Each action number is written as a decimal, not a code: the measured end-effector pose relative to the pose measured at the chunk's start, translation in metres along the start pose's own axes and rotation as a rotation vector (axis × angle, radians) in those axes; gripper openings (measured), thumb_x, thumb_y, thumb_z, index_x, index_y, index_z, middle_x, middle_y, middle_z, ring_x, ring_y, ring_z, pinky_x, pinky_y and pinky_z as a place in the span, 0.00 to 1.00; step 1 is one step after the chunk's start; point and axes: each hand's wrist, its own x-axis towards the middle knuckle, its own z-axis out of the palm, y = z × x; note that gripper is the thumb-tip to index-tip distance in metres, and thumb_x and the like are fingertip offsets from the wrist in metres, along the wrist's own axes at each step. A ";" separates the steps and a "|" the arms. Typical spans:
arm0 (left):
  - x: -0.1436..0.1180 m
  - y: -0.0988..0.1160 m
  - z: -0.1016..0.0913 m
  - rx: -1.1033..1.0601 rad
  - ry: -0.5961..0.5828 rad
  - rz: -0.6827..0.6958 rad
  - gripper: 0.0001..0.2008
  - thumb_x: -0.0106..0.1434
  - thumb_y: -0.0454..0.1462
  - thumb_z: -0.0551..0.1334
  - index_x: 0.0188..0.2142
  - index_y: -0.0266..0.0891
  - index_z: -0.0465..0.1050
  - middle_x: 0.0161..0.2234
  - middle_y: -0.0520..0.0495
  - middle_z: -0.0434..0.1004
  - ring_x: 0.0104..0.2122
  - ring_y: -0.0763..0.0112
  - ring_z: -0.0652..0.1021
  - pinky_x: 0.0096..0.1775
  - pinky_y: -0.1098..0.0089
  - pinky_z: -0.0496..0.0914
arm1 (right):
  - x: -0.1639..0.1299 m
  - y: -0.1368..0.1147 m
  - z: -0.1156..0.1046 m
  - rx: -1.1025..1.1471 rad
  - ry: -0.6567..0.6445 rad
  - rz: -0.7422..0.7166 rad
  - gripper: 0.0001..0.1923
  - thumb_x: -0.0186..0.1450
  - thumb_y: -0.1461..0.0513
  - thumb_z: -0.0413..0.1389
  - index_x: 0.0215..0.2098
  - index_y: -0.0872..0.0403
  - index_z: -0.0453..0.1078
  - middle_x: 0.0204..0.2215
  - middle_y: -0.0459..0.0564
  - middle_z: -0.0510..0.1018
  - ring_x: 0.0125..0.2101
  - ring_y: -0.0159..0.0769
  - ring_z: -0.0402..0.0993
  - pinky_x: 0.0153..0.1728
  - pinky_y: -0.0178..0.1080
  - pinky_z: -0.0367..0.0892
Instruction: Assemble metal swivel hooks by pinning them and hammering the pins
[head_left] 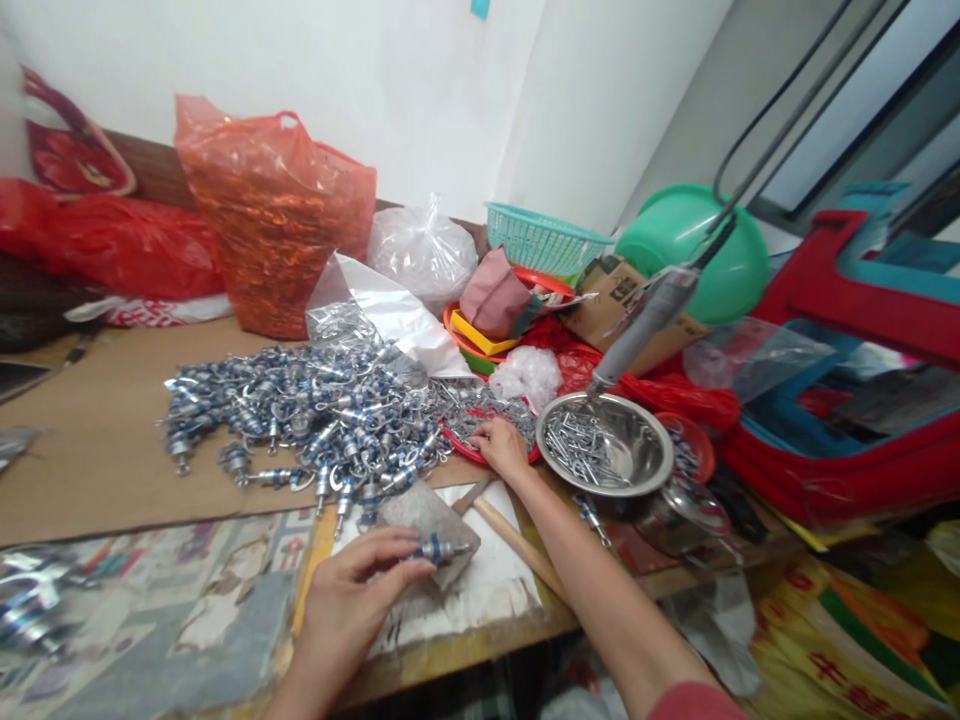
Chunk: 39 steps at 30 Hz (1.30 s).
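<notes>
Between the thumb and fingers of my left hand (361, 583) is a small metal fitting with a blue band (433, 549), held over a grey metal block (450, 520). My right hand (501, 446) reaches into a red tray (471, 456) of small metal pins (491, 402). Its fingers are drawn together among the pins, and what they grip, if anything, is hidden. Under my right forearm lies a hammer (514, 537) with a wooden handle. A large heap of blue-banded metal fittings (300, 410) spreads left of the tray.
A steel bowl (651, 455) holds longer metal pins, with a grey-handled tool (645, 325) hanging above it. Behind stand an orange bag (274, 220), a turquoise basket (544, 238) and a green basin (731, 260). Red stools (802, 400) flank the right side.
</notes>
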 end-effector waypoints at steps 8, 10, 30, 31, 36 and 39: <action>0.000 -0.007 -0.006 0.052 0.016 0.187 0.04 0.44 0.39 0.67 0.19 0.43 0.78 0.28 0.47 0.76 0.31 0.64 0.77 0.33 0.68 0.71 | -0.020 -0.005 -0.021 0.288 0.142 -0.006 0.08 0.59 0.60 0.52 0.31 0.53 0.73 0.30 0.48 0.76 0.33 0.35 0.71 0.38 0.36 0.63; 0.002 -0.005 -0.006 0.041 -0.008 0.198 0.03 0.44 0.39 0.67 0.19 0.42 0.78 0.26 0.47 0.74 0.28 0.66 0.76 0.29 0.70 0.70 | -0.034 -0.017 -0.026 0.394 0.123 -0.039 0.07 0.58 0.61 0.53 0.30 0.53 0.74 0.28 0.47 0.77 0.31 0.34 0.72 0.35 0.36 0.65; 0.001 -0.005 -0.003 -0.002 -0.115 0.179 0.05 0.47 0.38 0.65 0.26 0.43 0.79 0.24 0.49 0.74 0.26 0.68 0.75 0.28 0.71 0.69 | -0.130 -0.075 -0.033 1.023 -0.193 -0.094 0.11 0.53 0.70 0.55 0.34 0.54 0.64 0.26 0.44 0.75 0.29 0.31 0.74 0.32 0.32 0.69; 0.000 -0.005 -0.003 0.003 -0.116 0.170 0.05 0.47 0.39 0.65 0.26 0.43 0.80 0.23 0.49 0.74 0.26 0.68 0.75 0.27 0.72 0.69 | -0.132 -0.074 -0.033 0.986 -0.179 -0.138 0.11 0.54 0.70 0.55 0.35 0.53 0.64 0.27 0.44 0.75 0.30 0.31 0.74 0.33 0.33 0.69; -0.001 -0.007 -0.002 -0.059 -0.112 0.091 0.04 0.46 0.38 0.65 0.21 0.43 0.79 0.23 0.50 0.74 0.26 0.68 0.75 0.27 0.73 0.69 | -0.142 -0.069 -0.037 0.722 -0.035 -0.369 0.13 0.59 0.68 0.50 0.42 0.52 0.62 0.34 0.49 0.73 0.35 0.33 0.71 0.37 0.36 0.68; -0.001 -0.007 -0.003 -0.127 -0.100 0.039 0.03 0.46 0.37 0.65 0.21 0.42 0.78 0.24 0.50 0.76 0.28 0.68 0.76 0.30 0.72 0.70 | -0.144 -0.059 -0.037 0.616 0.060 -0.545 0.14 0.58 0.68 0.52 0.43 0.53 0.63 0.36 0.51 0.72 0.37 0.35 0.70 0.38 0.37 0.68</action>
